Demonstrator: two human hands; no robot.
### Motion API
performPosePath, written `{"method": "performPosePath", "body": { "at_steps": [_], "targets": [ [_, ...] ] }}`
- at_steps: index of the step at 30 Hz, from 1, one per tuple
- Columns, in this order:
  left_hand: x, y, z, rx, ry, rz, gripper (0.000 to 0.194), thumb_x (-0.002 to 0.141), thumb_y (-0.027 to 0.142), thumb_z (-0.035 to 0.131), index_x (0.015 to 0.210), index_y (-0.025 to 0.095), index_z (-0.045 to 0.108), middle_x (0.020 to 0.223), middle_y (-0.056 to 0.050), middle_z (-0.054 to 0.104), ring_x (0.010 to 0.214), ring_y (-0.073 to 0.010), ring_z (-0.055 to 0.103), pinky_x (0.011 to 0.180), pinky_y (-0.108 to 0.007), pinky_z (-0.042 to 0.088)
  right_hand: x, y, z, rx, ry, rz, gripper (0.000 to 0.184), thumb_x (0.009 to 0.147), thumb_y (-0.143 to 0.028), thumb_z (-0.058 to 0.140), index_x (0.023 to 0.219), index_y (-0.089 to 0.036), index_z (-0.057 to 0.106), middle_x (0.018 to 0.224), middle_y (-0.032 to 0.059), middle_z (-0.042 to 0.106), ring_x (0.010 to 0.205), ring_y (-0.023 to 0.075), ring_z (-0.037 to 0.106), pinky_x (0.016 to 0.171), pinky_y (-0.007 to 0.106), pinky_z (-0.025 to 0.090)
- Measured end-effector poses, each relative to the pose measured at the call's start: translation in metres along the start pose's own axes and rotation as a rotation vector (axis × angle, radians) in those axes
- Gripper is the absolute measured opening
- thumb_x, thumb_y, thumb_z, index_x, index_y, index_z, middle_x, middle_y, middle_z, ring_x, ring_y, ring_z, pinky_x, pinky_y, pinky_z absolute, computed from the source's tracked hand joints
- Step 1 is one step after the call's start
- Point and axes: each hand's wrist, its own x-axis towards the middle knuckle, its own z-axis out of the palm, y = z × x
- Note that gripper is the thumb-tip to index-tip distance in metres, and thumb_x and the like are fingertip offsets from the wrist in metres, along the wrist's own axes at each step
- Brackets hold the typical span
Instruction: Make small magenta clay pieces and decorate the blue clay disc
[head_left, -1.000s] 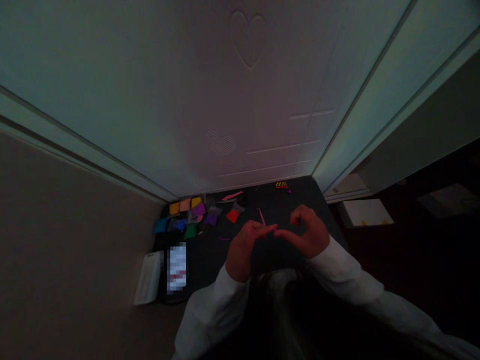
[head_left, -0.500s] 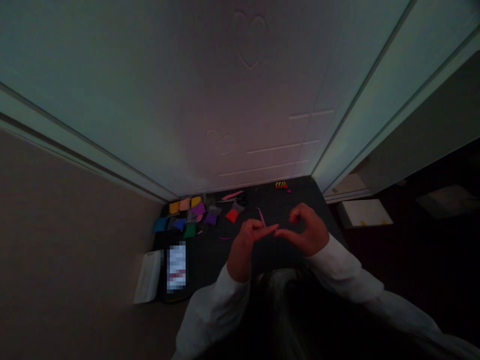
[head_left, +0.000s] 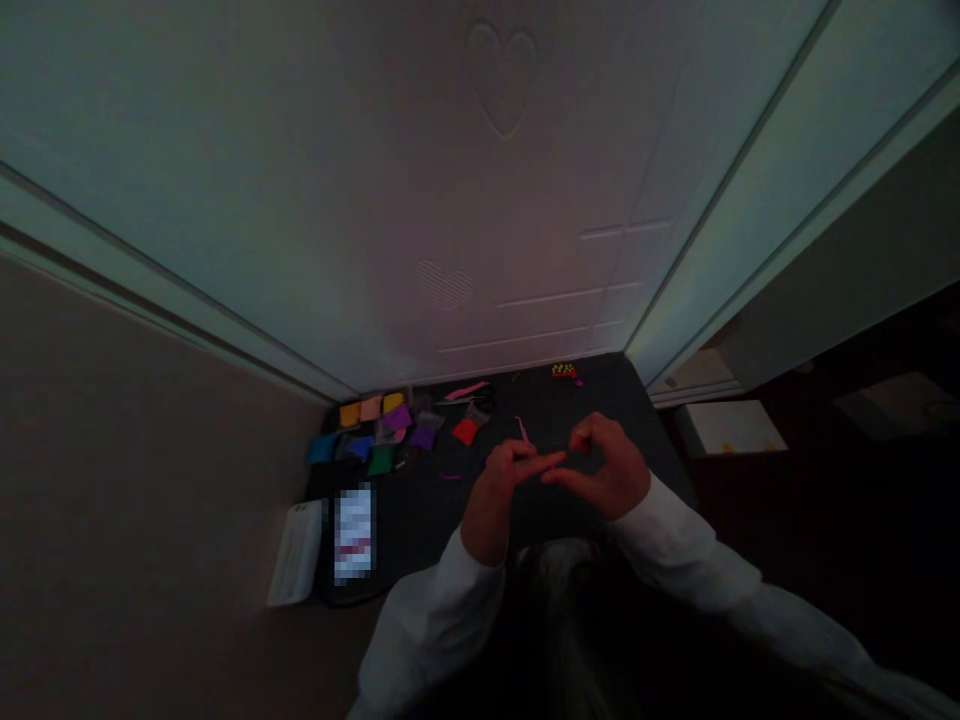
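Note:
My left hand (head_left: 501, 495) is above the dark tabletop, index finger pointing right and fingers pressed together. At its fingertips is a tiny pinkish bit (head_left: 553, 463), too small and dim to name. My right hand (head_left: 609, 472) faces it, fingers curled and thumb stretched out below, with a gap between. The right thumb tip meets or nearly meets the left fingertips. Just beyond my left hand a thin pink tool (head_left: 522, 430) with a bent tip shows, its lower end hidden by the hand; it seems to lie on the table.
Small bags of coloured material, among them a red one (head_left: 465, 431) and a green one (head_left: 380, 460), lie at the left. Scissors (head_left: 457, 401), a phone (head_left: 353, 535) and a yellow-dotted red item (head_left: 563, 370) are on the table (head_left: 420, 520). A white panel (head_left: 450, 200) stands behind.
My right hand has shifted slightly left, its curled fingers coming nearer the left fingertips. My left hand has moved a little to the right.

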Motion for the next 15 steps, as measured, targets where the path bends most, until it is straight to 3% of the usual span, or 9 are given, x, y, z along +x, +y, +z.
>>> {"method": "performPosePath", "body": {
  "at_steps": [15],
  "targets": [
    [0.0005,0.0076,-0.0002,0.108,0.026,-0.030,0.029,0.072,0.032,0.036,0.094,0.027,0.054,0.087,-0.004,0.042,0.087,-0.0174,0.038,0.078,-0.032,0.031,-0.0009,0.0041,0.0009,0.026,0.011,0.023,0.033,0.052,-0.043,0.059,0.064,-0.019,0.041,0.059,-0.0027,0.041,0.055,0.0097,0.040,0.055,0.026,0.033]
  ]
}}
